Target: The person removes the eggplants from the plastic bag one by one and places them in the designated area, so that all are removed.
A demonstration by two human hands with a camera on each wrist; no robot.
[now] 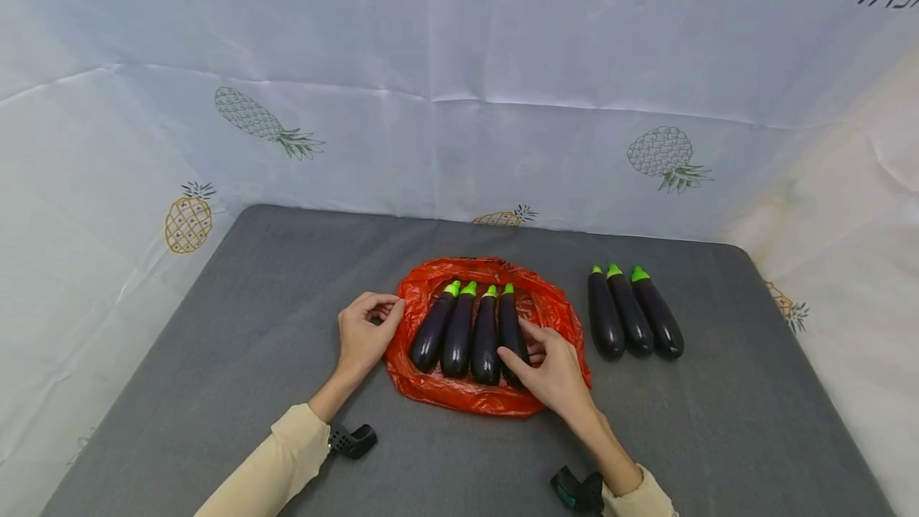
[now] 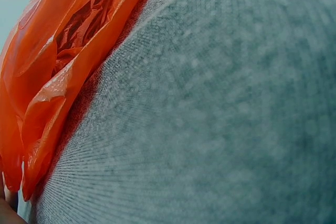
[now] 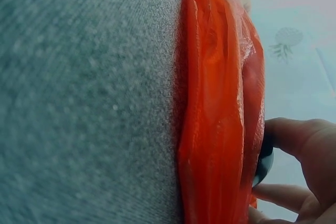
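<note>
A red plastic bag lies spread on the table with its mouth rolled wide. Inside it several dark purple eggplants with bright green caps lie side by side, caps pointing away from me. My right hand grips the rightmost eggplant in the bag, thumb on its left side and fingers on its right. At the bag's left rim, my left hand pinches the edge between thumb and fingers. In the right wrist view the bag wall hides most of the held eggplant.
To the right of the bag, three more eggplants lie in a row on the grey tabletop. A white curtain printed with pineapples hangs behind the table and along its sides.
</note>
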